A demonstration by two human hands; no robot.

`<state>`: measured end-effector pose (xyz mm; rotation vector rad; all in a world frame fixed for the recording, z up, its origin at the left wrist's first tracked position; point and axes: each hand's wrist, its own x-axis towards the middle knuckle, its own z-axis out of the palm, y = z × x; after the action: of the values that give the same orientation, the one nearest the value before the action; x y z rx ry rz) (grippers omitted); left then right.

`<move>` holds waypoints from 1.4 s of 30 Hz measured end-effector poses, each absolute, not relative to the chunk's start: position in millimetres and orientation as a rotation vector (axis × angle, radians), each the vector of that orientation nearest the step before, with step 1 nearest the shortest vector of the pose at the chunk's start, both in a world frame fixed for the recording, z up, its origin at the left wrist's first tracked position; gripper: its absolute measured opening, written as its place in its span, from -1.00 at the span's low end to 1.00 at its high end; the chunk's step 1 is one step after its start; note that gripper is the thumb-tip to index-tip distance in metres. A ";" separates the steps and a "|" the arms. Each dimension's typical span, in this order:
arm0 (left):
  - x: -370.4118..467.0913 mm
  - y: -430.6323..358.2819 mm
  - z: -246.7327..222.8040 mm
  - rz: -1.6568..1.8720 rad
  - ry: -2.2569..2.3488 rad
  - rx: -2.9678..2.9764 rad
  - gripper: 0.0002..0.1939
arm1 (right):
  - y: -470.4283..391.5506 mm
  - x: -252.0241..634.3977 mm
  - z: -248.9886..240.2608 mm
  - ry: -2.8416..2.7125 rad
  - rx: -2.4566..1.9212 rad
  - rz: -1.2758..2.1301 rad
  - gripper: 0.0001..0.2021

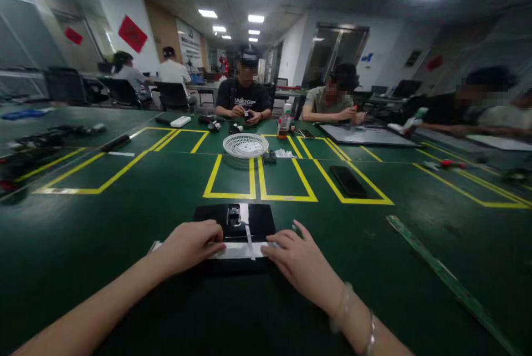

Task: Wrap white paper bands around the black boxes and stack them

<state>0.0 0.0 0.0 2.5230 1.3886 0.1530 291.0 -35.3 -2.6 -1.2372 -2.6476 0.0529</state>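
Observation:
In front of me on the green table lies a flat black panel (211, 222), with a small rectangular fitting (234, 215) near its top middle. A long white strip (236, 251) runs crosswise over the panel, and a narrow pale piece (249, 237) crosses it. My left hand (187, 245) is closed, pinching the strip at the left side. My right hand (299, 262) grips the strip's right part between thumb and fingers, one finger raised. A bracelet (371, 331) circles the right wrist. The strip's right end is hidden by that hand.
Yellow tape outlines (288, 198) mark the table (158, 223). Beyond the panel are a white round basket (246, 145), a black phone (348, 180) and a bottle (284, 122). A green strip (440, 273) lies at right. Several people sit across the table.

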 end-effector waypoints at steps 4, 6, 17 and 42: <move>4.6 -1.7 3.5 0.098 1.424 2.571 -0.95 | -42.7 289.0 -0.1 -2.626 -1.270 0.015 -0.74; 5.5 -2.0 4.7 0.089 1.443 2.622 -0.93 | -44.9 287.2 2.0 -2.640 -1.286 0.002 -0.74; 2.0 -1.4 -7.4 0.287 1.213 2.787 -0.58 | -44.8 279.4 2.7 -2.657 -1.230 -0.024 -0.70; 7.4 -6.0 -15.1 0.250 1.189 2.779 -0.10 | -48.6 273.5 -0.5 -2.672 -1.185 -0.074 -0.64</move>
<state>7.4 -6.0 -15.1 2.7792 1.1885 0.2500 273.5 -48.6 -0.5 -1.1851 -2.6718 -0.0744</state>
